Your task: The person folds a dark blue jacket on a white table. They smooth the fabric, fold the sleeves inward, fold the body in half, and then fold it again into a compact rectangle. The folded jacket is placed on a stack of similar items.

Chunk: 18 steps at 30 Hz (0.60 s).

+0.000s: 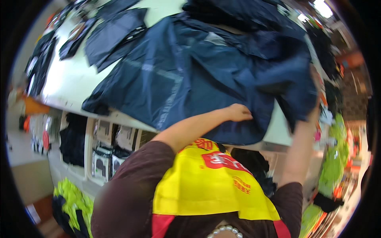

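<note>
A dark navy jacket (158,83), with a pale printed stripe across its left part, lies spread over the white table before me. My left hand (239,112) is closed, its curled fingers against the lower middle of the jacket, seemingly pinching the fabric. At the jacket's right side my right hand (314,81) is up beside a raised, motion-smeared sleeve (287,79); cloth and blur hide its fingers. A light grey patch shows near the jacket's collar.
Folded dark garments (115,37) lie at the table's (63,85) far left, and a dark pile (238,14) lies at the back. Shelves below hold packaged goods (102,163). Lime-yellow clothing (332,158) hangs at right; more (73,198) sits at lower left.
</note>
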Each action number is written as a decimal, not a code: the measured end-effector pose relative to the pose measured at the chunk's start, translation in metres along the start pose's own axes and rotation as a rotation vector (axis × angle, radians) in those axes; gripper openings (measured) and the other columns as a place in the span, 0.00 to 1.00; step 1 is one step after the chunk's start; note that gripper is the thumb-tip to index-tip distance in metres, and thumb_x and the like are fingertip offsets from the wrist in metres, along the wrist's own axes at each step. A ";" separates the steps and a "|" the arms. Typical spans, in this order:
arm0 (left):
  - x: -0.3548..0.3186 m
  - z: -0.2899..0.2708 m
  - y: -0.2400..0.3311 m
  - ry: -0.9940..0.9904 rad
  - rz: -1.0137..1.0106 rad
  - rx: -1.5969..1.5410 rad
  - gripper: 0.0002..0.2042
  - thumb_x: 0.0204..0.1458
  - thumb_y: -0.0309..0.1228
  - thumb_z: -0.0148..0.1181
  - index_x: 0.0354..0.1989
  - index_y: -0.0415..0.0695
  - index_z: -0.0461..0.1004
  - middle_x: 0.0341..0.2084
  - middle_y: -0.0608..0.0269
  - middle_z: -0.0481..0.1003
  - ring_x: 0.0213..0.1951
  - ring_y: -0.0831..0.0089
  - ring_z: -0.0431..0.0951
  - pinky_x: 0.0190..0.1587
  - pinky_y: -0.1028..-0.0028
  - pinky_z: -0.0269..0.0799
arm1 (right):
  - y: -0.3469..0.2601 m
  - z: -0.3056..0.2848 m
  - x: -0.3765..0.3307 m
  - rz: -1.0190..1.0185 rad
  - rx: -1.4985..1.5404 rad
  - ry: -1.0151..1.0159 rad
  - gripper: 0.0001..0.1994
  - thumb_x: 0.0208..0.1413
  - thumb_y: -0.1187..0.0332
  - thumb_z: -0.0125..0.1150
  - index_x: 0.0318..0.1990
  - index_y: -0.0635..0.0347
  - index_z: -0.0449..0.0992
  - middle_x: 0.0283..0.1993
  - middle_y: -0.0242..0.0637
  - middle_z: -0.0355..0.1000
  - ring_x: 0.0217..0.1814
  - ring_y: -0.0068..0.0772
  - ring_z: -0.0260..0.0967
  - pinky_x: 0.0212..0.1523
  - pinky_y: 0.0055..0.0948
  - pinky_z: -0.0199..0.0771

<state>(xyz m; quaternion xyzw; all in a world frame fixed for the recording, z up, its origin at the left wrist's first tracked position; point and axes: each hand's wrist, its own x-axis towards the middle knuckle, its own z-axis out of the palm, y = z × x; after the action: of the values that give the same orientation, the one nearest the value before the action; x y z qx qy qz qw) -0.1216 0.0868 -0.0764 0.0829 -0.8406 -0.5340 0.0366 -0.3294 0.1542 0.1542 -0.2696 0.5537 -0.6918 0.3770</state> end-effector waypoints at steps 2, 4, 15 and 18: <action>-0.023 -0.013 0.010 0.333 -0.028 -0.215 0.11 0.51 0.32 0.56 0.40 0.41 0.78 0.35 0.57 0.78 0.40 0.67 0.78 0.44 0.71 0.71 | 0.015 0.089 -0.054 0.286 -0.090 -0.021 0.13 0.57 0.56 0.56 0.41 0.56 0.76 0.33 0.25 0.70 0.39 0.19 0.66 0.44 0.21 0.66; -0.048 -0.030 0.034 0.428 -0.253 -0.659 0.10 0.51 0.26 0.53 0.40 0.38 0.76 0.31 0.59 0.77 0.35 0.72 0.77 0.40 0.76 0.71 | 0.081 0.040 -0.047 0.108 -0.141 -0.211 0.12 0.58 0.59 0.55 0.39 0.58 0.76 0.35 0.28 0.74 0.34 0.20 0.71 0.37 0.20 0.71; -0.116 -0.045 0.099 0.735 -0.123 -0.373 0.13 0.48 0.34 0.64 0.36 0.40 0.71 0.27 0.66 0.73 0.30 0.81 0.73 0.32 0.81 0.70 | 0.140 0.091 -0.095 -0.023 -0.347 -0.159 0.10 0.59 0.65 0.53 0.33 0.62 0.73 0.26 0.24 0.66 0.29 0.16 0.59 0.33 0.20 0.61; -0.114 -0.052 0.090 0.815 -0.072 -0.336 0.12 0.48 0.28 0.64 0.37 0.38 0.70 0.26 0.66 0.72 0.30 0.82 0.73 0.32 0.81 0.71 | 0.128 0.109 -0.107 -0.098 -0.593 -0.228 0.13 0.59 0.62 0.52 0.27 0.62 0.68 0.21 0.31 0.63 0.25 0.23 0.59 0.30 0.23 0.61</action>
<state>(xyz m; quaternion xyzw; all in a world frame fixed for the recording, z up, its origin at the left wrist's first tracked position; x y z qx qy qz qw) -0.0110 0.0982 0.0307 0.3087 -0.6556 -0.5879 0.3595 -0.1538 0.1675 0.0614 -0.4700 0.6717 -0.4829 0.3078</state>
